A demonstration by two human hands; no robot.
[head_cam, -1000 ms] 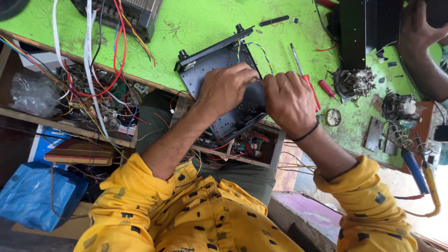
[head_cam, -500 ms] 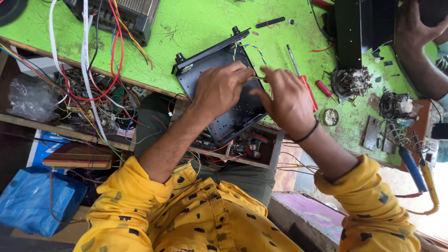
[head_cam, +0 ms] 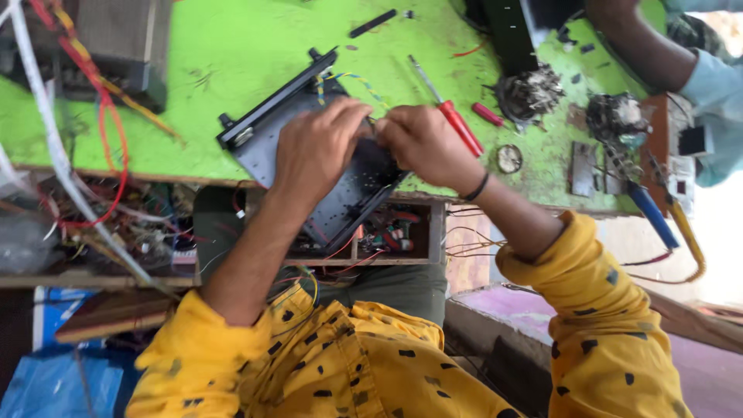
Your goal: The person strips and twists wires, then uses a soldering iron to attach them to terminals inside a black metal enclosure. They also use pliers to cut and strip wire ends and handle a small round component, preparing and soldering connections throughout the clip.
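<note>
Shirt: bright yellow, with lots of small dark spots all over it.
Sleeves: long and yellow, pushed up past the elbows so they bunch in soft folds; both forearms are bare.
Left hand (head_cam: 313, 151): bare, no ring or band to be seen.
Right hand (head_cam: 422, 147): bare too.
Wrist band (head_cam: 477, 188): a thin black band goes around the right wrist.
Trousers: dark grey-green cloth shows just below the shirt, between the two arms.
Shirt front: loose and wrinkly, with the same spots as the sleeves.
</note>
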